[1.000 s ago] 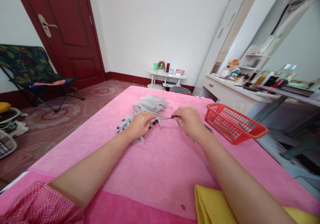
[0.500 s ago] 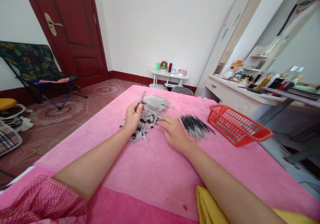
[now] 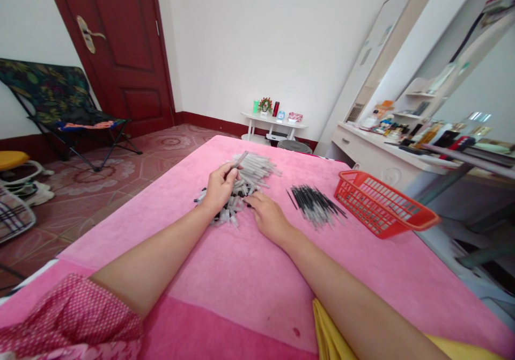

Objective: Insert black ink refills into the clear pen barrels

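Note:
My left hand pinches a slim grey pen barrel between thumb and fingers, its far end pointing up and to the right. Below and beside that hand lies a heap of small clear and black pen caps. Against the heap's right side are the fingertips of my right hand, bent together; whatever they pinch is too small to make out. Just beyond both hands, many translucent pen barrels lie stacked side by side. To the right is a bundle of thin black-and-clear refills.
An orange-red plastic basket stands at the table's right edge. Pink cloth covers the table, and yellow fabric lies under my right forearm. A dressing table with bottles is at right, a folding chair at left.
My left hand has shifted slightly right, and the barrel in it leans further over to the right. My right hand has moved a little left and down, its fingertips now at the caps.

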Demonstrator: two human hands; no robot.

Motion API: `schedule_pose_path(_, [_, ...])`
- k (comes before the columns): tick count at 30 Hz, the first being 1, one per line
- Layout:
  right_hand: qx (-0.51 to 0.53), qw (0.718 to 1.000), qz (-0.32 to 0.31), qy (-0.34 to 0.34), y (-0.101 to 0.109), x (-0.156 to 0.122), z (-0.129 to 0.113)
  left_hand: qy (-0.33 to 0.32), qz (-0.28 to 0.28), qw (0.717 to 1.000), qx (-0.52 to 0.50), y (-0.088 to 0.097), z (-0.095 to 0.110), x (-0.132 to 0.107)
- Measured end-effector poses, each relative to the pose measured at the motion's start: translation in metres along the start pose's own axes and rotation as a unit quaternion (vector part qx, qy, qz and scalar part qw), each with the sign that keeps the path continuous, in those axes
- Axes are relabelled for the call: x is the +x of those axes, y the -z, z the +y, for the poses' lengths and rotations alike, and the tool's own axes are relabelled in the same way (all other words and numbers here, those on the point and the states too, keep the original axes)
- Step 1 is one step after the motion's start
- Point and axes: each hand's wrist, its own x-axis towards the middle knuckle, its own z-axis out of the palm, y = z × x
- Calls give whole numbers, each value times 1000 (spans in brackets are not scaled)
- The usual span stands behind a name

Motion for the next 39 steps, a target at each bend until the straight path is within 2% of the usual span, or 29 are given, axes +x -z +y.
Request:
schedule_pose_path(5, [-29,998,1,-59,-7,4,6,-7,-32,999,26,-2,4,-2])
schedule_pose_path(12, [-96,987,-3,-131,4,-2,5,-40,-79,994,59,-5,8,-5])
schedule_pose_path(17, [-114,989,-6,-94,14,-5,3,-56,-99,990,80,-6,11,-6])
schedule_pose_path(20, [-139,988,-29,-61,18,-5,0,-61,-104,989,83,-7,12,-6])
schedule_pose_path(25, [-153,987,-36,-44,18,-6,-5,-66,-107,988,91,-6,12,-7])
schedule_pose_path(30, [-85,993,30,-81,19,-13,12,-74,-115,985,110,-6,10,-7])
schedule_pose_path(34, [31,984,110,-136,28,-15,34,-91,-139,976,142,-7,8,-8])
schedule_pose_path(36, [129,964,159,-170,33,-14,42,-105,-156,969,162,-7,9,-9])
schedule_pose_path(39, [309,899,209,-229,41,-9,44,-122,-182,958,183,-8,9,-10])
